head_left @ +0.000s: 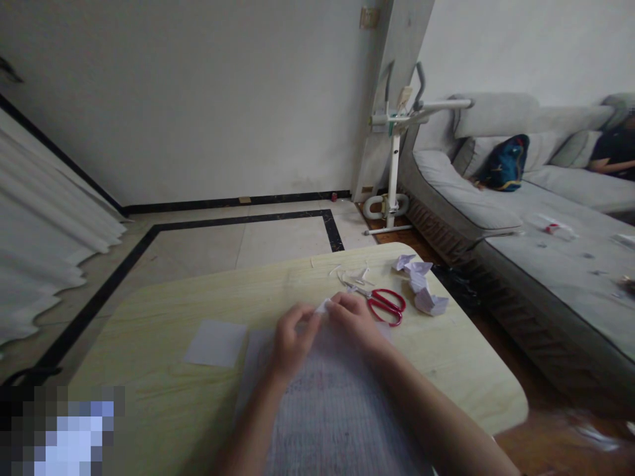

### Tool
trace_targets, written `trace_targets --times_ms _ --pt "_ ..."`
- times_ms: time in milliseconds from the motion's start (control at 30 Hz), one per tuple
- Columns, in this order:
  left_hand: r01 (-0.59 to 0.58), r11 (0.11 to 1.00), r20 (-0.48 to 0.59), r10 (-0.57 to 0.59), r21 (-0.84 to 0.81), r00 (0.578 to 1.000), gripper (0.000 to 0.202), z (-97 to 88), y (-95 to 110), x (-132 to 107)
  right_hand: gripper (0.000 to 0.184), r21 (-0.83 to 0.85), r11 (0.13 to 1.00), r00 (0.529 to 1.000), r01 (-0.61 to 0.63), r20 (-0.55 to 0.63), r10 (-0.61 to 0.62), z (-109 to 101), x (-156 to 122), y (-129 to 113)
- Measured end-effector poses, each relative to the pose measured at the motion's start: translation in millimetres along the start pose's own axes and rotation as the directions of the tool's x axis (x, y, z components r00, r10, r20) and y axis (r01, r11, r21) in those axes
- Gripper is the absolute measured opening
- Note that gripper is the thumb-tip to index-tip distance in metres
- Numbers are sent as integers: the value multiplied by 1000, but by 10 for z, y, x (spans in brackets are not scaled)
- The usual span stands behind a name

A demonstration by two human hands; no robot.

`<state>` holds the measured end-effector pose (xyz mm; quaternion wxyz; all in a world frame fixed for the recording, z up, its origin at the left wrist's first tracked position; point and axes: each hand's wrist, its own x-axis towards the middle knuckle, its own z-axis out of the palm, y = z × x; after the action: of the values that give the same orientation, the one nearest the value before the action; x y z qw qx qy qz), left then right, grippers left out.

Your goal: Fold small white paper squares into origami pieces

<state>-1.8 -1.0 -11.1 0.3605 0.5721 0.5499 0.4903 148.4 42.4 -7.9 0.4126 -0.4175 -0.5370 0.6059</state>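
Between my two hands is a small piece of white folded paper [323,306], pinched at the fingertips above the table. My left hand [294,337] grips its left side, and my right hand [353,318] closes on its right side. Below them lies a large sheet covered with lines of writing [332,403]. Just right of my right hand rest red-handled scissors [387,305]. A square of plain paper [216,343] lies flat to the left. Several folded paper shapes [421,284] stand near the table's right edge.
Thin paper scraps [358,275] lie behind the scissors on the light wooden table [163,324]. To the right is a grey sofa [570,231] with a blue bag [507,163] and a seated person [615,149]. White exercise equipment [393,165] stands beyond the table.
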Motion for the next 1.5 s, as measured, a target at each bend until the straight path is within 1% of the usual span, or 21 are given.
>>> trace_targets --times_ms 100,267,400,533,667,767,833,900,967,1000,1067,1100,1133,1200,1300,1367,1400,1500 --pt "2 1000 16 -3 13 1000 23 -11 16 -3 33 -39 999 999 31 -12 -32 0 3 -4" --pt "24 999 -8 -24 24 1000 26 -22 29 0 33 -119 988 995 98 6 -98 -7 10 10" --pt "34 999 11 -34 16 999 24 -12 14 3 33 -127 987 995 102 30 -99 -10 0 34" --pt "65 998 -36 -65 -12 997 24 -4 9 12 32 -147 986 995 82 69 -72 2 -22 23" --pt "115 992 -100 -120 -54 988 25 -18 32 27 29 -144 985 994 93 68 -84 13 -25 9" --pt "109 993 -108 -114 -50 988 26 -24 34 34 28 -146 984 994 101 49 -94 13 -12 21" --pt "89 996 -96 -91 -26 991 27 -20 5 36 30 -164 981 994 108 19 -107 10 -2 33" --pt "48 999 -109 -46 13 993 23 -12 -47 42 31 -191 974 992 125 -3 -128 5 6 44" --pt "-44 995 -144 58 93 988 21 -7 -108 51 31 -249 956 987 153 -9 -160 -2 12 57" --pt "-112 982 -139 133 151 981 26 -7 -134 56 30 -291 941 983 171 -6 -181 -5 13 65" --pt "-232 941 -83 259 248 962 33 -6 -171 62 29 -379 901 973 213 2 -230 -12 14 83" --pt "-267 923 -51 291 279 955 34 -5 -180 61 28 -414 880 968 232 6 -253 -14 14 92" --pt "-280 913 -23 300 296 954 34 -2 -184 58 27 -439 864 963 246 9 -270 -15 13 100" --pt "-255 918 -4 269 304 963 34 7 -186 47 25 -461 847 957 264 14 -290 -14 9 109" --pt "-159 956 -54 177 247 983 31 24 -187 30 21 -442 852 954 280 26 -300 -9 3 109" --pt "-87 980 -84 103 178 991 30 36 -187 25 21 -398 873 956 280 33 -292 -7 4 106" --pt "-59 988 -80 71 144 994 31 41 -185 24 21 -374 886 959 273 33 -282 -7 7 105" --pt "-23 997 -57 26 67 998 33 51 -170 23 20 -283 929 969 240 12 -247 -10 21 109"
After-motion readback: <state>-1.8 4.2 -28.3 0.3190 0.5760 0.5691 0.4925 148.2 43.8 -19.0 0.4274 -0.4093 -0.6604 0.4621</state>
